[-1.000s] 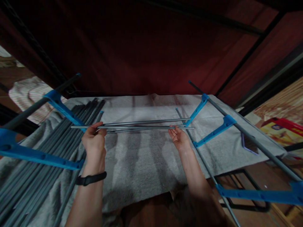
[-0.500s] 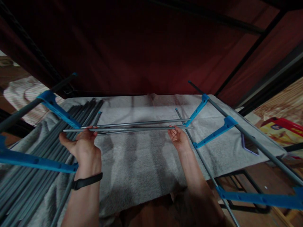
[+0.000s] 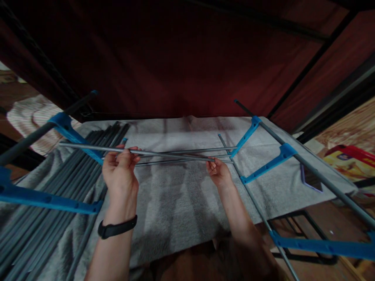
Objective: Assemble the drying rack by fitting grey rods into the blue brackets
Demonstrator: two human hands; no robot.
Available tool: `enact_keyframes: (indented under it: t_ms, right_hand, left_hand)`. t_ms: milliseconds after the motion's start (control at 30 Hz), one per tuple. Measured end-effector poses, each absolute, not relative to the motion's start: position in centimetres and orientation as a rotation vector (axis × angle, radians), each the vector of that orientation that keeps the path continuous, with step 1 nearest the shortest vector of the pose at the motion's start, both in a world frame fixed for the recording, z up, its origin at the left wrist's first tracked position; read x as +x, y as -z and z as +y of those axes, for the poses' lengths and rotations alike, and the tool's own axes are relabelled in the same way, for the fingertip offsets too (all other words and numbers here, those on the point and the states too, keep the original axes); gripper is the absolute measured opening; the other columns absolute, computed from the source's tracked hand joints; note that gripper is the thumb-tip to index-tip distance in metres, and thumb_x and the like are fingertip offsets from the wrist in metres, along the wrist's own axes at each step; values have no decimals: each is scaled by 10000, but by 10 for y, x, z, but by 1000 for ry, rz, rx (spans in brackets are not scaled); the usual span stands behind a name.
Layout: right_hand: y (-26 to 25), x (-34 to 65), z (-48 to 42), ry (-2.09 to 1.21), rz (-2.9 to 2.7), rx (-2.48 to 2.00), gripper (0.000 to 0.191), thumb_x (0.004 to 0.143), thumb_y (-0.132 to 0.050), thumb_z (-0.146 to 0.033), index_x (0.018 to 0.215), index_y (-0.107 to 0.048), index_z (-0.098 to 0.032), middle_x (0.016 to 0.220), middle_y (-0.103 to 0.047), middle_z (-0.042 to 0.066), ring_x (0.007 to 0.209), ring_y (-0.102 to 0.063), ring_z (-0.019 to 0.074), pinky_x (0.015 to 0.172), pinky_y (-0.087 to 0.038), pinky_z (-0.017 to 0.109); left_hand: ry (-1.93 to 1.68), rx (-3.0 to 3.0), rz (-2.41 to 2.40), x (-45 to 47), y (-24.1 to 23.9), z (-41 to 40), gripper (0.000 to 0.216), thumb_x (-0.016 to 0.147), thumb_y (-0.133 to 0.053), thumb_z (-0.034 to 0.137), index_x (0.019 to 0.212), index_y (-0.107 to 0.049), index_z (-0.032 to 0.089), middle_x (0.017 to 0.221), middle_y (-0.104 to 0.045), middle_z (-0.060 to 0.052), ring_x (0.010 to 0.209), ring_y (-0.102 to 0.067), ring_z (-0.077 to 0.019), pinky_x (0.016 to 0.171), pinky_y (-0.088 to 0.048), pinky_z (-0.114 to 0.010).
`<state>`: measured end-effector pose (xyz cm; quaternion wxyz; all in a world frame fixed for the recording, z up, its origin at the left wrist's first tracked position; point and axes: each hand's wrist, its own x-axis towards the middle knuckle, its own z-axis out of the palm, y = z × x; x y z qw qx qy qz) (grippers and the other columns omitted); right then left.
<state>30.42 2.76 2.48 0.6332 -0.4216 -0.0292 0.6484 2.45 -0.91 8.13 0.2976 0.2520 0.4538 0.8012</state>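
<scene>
A thin grey metal tube [image 3: 166, 155] lies across both hands, its left end raised. My left hand [image 3: 121, 164], with a black band on the wrist, grips it left of its middle. The fingers of my right hand [image 3: 216, 169] pinch its right end. Just behind it, more thin rods [image 3: 202, 150] span between two side frames of grey tubes with blue plastic brackets. The left frame's bracket [image 3: 77, 138] is partly behind the held tube. On the right, a blue bracket [image 3: 263, 164] joins two grey tubes.
Many grey tubes [image 3: 67, 179] lie side by side on the left, on a grey towel-like cloth [image 3: 172, 207] covering the table. A red and yellow package [image 3: 348, 160] is at the far right. Dark red fabric [image 3: 175, 78] hangs behind.
My left hand has moved right along the tube and closed around it. The tube has shifted left, and its left end has risen. My right hand now pinches its right end.
</scene>
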Motion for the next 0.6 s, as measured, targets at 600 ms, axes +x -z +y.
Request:
enact_keyframes:
  t_ms: [600]
  right_hand:
    - [-20,293,21,-1536,-72,-950,216,852,-503,-74,722,-597,-218,692,-707,-12,652,-682,101,676,-614,209]
  left_hand:
    - [-1839,866,1150,78,-71,-10,298,753,-747,357,968,-593,221,885,-737,-46,750,-694,-155,679,-558,-276]
